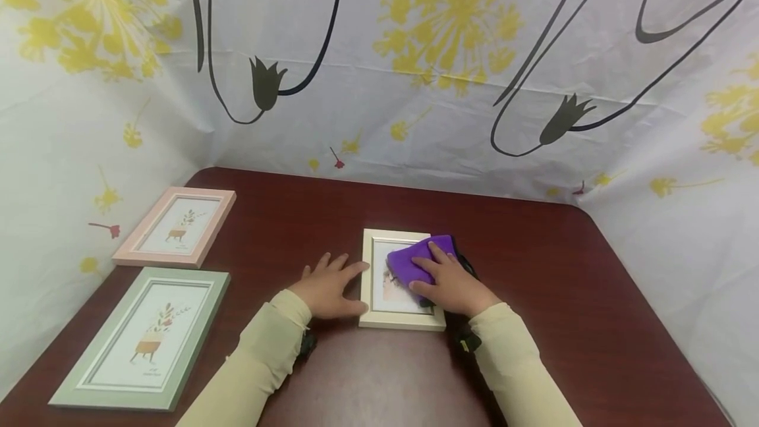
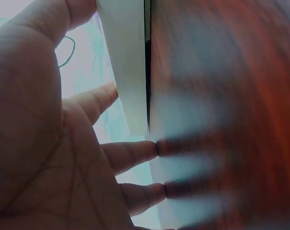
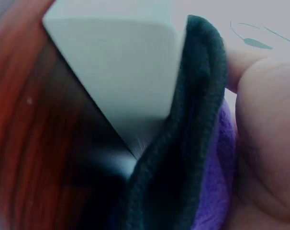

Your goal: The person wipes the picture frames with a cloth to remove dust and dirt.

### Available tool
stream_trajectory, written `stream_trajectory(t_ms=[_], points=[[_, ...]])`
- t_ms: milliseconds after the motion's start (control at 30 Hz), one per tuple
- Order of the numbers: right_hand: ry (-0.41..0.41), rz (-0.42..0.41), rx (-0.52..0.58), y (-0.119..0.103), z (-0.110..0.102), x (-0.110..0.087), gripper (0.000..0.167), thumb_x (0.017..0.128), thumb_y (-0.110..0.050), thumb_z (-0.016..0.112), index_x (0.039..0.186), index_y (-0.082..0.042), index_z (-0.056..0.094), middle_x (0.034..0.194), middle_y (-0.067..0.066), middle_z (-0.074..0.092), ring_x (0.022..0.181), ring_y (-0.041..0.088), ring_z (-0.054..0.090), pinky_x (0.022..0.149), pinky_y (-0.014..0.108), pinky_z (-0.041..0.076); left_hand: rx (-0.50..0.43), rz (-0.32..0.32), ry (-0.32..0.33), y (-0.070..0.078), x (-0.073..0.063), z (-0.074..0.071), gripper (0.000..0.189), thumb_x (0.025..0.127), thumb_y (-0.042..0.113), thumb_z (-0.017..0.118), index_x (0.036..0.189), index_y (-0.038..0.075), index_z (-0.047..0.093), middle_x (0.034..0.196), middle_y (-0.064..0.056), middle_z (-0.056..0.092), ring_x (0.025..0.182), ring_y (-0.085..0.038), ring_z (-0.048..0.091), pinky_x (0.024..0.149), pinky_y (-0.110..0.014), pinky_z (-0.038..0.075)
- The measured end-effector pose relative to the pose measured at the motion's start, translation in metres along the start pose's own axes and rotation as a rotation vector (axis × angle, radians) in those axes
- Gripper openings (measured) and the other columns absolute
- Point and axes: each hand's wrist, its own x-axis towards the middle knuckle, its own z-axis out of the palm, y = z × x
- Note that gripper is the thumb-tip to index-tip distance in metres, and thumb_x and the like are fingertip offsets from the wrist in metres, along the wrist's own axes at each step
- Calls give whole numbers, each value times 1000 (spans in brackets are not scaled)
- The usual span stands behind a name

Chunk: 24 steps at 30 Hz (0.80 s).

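Observation:
A cream picture frame [image 1: 400, 321] lies face up on the dark red-brown table, its glass and picture partly covered by a folded purple cloth [image 1: 409, 261]. My right hand [image 1: 449, 285] lies over this cloth with spread fingers, pressing it on the frame's right half. In the right wrist view, the dark-edged cloth [image 3: 205, 62] laps over a corner of the frame [image 3: 116, 67]. My left hand [image 1: 328, 288] is spread at the frame's left side; thumb and index finger touch its edge [image 2: 128, 62], while other fingertips [image 2: 140, 196] rest on the table.
At the left of the table, a pink picture frame [image 1: 215, 226] lies behind a larger green picture frame [image 1: 201, 335], both face up. A white sheet [image 1: 356, 38] printed with yellow and dark flowers surrounds the back and sides of the table [image 1: 557, 282].

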Motion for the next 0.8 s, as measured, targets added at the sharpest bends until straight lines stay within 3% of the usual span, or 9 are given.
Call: stream_trajectory(t_ms=[267,600,800], points=[[-10,-43,-41,-4,3,-5,60,96,-32,64,149,-10,47,160,29,16,139,56,24,110,64,27,2,8,3,0,0,1,78,85,52,70,153,31,39,159,-21,26,145,-51,14,106,-75,15],[-23,-86,-34,-8,2,-14,57,96,-32,64,148,-12,50,160,26,20,140,52,28,107,62,34,14,28,16,0,-2,0,78,85,54,70,152,30,40,158,-23,28,143,-53,16,105,-77,17],[-51,-188,22,-3,-5,-20,48,95,-31,65,137,-8,61,157,27,27,136,44,41,107,53,39,28,26,14,0,-2,-1,78,85,54,69,152,30,39,158,-22,28,143,-52,17,105,-76,18]])
